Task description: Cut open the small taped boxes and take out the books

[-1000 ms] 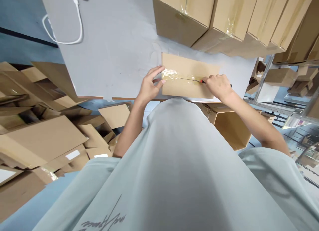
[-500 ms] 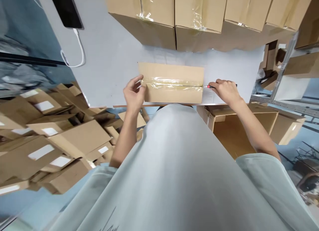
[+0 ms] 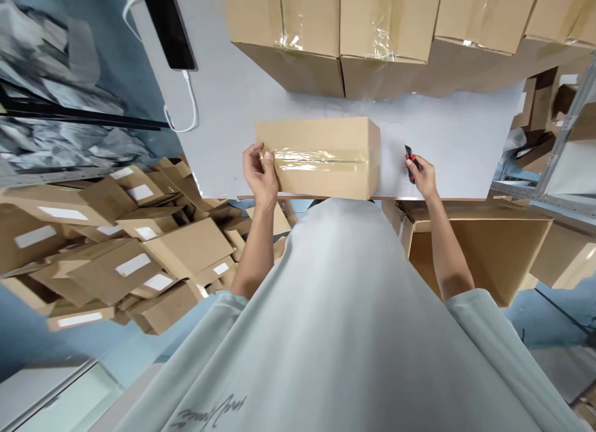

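Note:
A cardboard box (image 3: pixel 321 134) lies near the front edge of the table, with shiny clear tape along the seam on its top. My left hand (image 3: pixel 261 174) grips the box's left end, thumb on top and fingers curled at the side. To the right of the box, apart from it, my right hand (image 3: pixel 423 174) holds a red and black utility knife (image 3: pixel 410 164) over the table. The knife points away from me.
Several taped boxes (image 3: pixel 386 22) line the back of the table (image 3: pixel 223 109). A phone (image 3: pixel 170 30) with a white cable lies at the left. Opened cartons (image 3: pixel 186 246) are heaped on the left, and a large open box (image 3: pixel 484 252) stands below the table at right.
The knife passed along the taped seam to the right end and came off the box. My right hand now holds it turned upward, away from the box. The box has tilted, showing its right end.

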The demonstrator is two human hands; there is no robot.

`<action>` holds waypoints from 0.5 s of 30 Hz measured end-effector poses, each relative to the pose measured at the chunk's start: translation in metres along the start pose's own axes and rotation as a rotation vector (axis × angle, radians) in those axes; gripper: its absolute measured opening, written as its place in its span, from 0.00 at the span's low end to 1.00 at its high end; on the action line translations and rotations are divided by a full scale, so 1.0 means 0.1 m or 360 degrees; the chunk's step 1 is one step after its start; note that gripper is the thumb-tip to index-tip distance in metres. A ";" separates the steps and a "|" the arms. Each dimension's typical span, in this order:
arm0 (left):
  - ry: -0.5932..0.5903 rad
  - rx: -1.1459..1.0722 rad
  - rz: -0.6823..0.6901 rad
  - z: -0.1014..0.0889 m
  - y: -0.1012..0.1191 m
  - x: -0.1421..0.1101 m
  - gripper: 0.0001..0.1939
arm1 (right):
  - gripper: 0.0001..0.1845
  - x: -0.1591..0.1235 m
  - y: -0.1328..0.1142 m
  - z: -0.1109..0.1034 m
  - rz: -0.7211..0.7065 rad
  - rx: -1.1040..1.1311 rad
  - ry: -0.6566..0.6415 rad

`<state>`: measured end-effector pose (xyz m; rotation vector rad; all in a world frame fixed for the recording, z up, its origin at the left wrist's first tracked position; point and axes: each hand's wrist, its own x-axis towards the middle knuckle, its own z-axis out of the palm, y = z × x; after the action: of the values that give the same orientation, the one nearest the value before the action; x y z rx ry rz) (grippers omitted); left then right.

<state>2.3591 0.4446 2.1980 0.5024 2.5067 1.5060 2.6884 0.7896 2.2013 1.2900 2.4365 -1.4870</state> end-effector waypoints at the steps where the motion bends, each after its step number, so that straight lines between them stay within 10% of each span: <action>1: -0.0018 -0.0020 -0.0011 -0.11 -0.08 0.06 0.38 | 0.53 -0.03 -0.06 0.12 0.0072 0.0052 0.0018; 9: -0.0082 0.0143 -0.0095 -0.63 -0.61 0.43 0.45 | 0.43 -0.34 -1.10 0.89 0.0063 0.0667 0.0045; 15: -0.0620 -0.0086 -0.0258 0.13 -0.52 0.30 0.45 | 0.34 -0.59 -1.42 0.43 -0.0155 0.0512 0.0538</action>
<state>2.3251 0.4443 2.1470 0.5131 2.1464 1.2709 2.6195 0.6906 2.3054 1.6198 2.5643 -1.8897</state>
